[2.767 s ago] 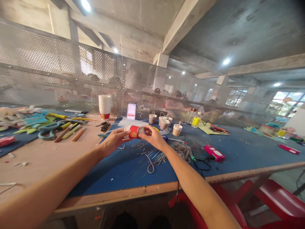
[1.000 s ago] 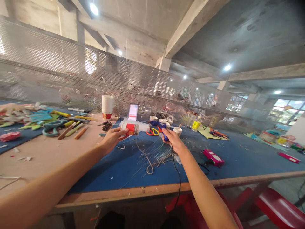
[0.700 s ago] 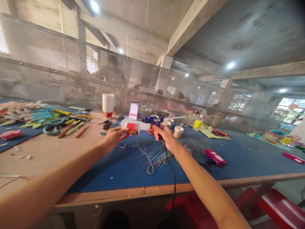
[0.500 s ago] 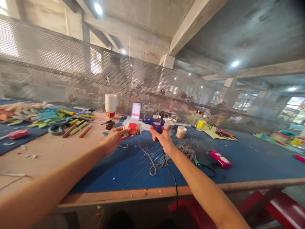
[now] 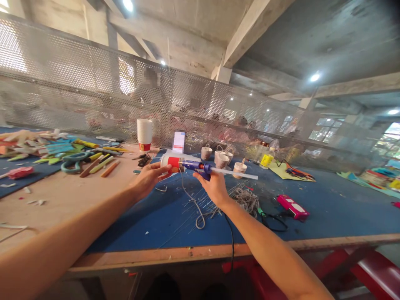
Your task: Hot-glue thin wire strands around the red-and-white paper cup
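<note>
My left hand (image 5: 149, 178) grips a red and white paper cup (image 5: 172, 163) lying on its side in the air, its base end toward the right. A grey cord (image 5: 190, 197) hangs from that end and loops onto the blue mat. In my right hand (image 5: 215, 186) is a blue hot glue gun (image 5: 197, 166), its nozzle pointing left at the cup's end. Whether the nozzle touches the cup I cannot tell. A long clear glue stick (image 5: 239, 172) sticks out behind the gun, and a black cable hangs below my wrist.
Several small cord-wrapped cups (image 5: 222, 159) stand at the back. A stack of paper cups (image 5: 144, 134) and a phone (image 5: 178, 141) are behind my hands. Wires and grey cord (image 5: 245, 199) lie on the mat near a pink device (image 5: 293, 207). Scissors (image 5: 73, 162) and markers lie left.
The glue gun has tilted, its rear dipping to the right and its nozzle coming down to the cup's end. The glue stick now shows clearly behind it. The cup stays nearly in place.
</note>
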Tool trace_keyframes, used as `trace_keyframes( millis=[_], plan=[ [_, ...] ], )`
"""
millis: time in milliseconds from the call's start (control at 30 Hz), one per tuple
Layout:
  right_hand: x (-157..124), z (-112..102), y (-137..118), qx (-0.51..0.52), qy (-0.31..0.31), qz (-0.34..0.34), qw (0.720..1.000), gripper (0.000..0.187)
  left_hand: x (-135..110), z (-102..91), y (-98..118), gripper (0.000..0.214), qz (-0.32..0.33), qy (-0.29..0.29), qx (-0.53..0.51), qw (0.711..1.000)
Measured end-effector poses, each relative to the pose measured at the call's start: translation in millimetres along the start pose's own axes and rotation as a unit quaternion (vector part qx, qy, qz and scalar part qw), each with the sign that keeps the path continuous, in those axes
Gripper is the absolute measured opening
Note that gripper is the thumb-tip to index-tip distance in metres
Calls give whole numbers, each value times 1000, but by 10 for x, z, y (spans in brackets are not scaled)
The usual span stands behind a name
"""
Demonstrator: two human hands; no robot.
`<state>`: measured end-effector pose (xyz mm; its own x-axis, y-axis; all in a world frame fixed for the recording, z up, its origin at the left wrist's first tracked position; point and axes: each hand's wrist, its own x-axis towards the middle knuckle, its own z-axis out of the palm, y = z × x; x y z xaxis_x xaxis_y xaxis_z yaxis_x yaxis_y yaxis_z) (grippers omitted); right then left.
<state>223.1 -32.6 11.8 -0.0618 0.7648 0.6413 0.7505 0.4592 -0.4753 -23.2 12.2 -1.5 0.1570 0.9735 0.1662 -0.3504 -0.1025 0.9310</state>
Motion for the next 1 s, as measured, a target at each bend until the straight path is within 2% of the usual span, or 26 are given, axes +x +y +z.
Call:
trace_keyframes(
  millis=[267, 767, 1000],
  plan=[
    [-2, -4, 24, -92, 20, -13, 995, 38, -10, 13, 1, 31, 18, -25, 19, 999],
    [2, -26, 35, -118, 14, -17, 993, 40, -65, 82, 41, 29, 39, -20, 76, 996],
    [-3, -32, 37, -126, 2, -6, 992, 43, -67, 69, 33, 26, 34, -23, 65, 997]
  ],
)
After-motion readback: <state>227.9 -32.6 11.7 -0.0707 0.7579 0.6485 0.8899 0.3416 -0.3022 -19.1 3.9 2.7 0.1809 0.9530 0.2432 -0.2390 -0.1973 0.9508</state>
